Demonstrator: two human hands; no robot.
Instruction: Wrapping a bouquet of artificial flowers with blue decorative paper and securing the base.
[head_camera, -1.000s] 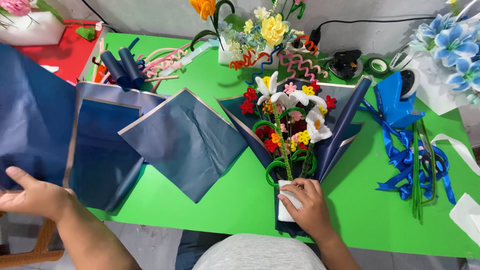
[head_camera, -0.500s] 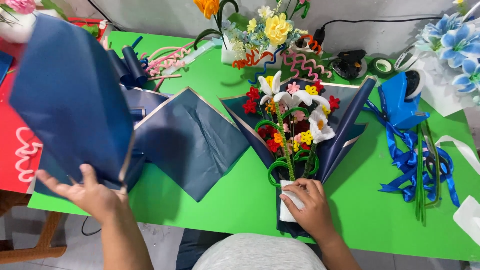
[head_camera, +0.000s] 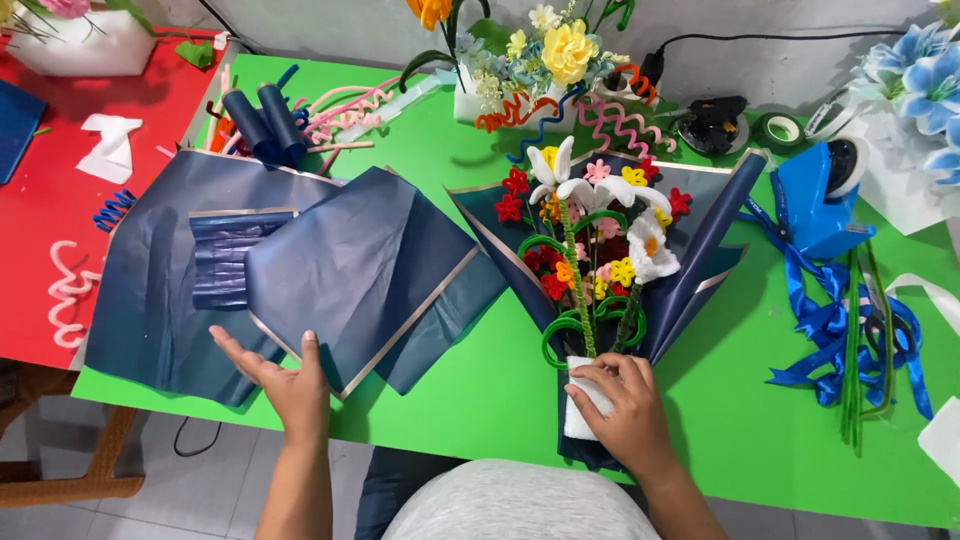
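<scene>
Resting flat on the green worktop (head_camera: 470, 400), the left hand (head_camera: 285, 380) lies open, fingers spread, touching the near edge of loose dark blue wrapping sheets (head_camera: 350, 265) without gripping them. The right hand (head_camera: 620, 405) is closed around the white-wrapped stems at the base of a bouquet (head_camera: 590, 250) (flowers in red, yellow, white and pink), which lies in blue paper at the worktop's middle. Blue ribbon (head_camera: 830, 330) lies well apart, to the right.

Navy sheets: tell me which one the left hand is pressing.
The top sheet, a gold-edged square lying diamond-wise; the left hand lies flat on its lower corner. The crinkled sheet and the big sheet lie underneath.
</scene>
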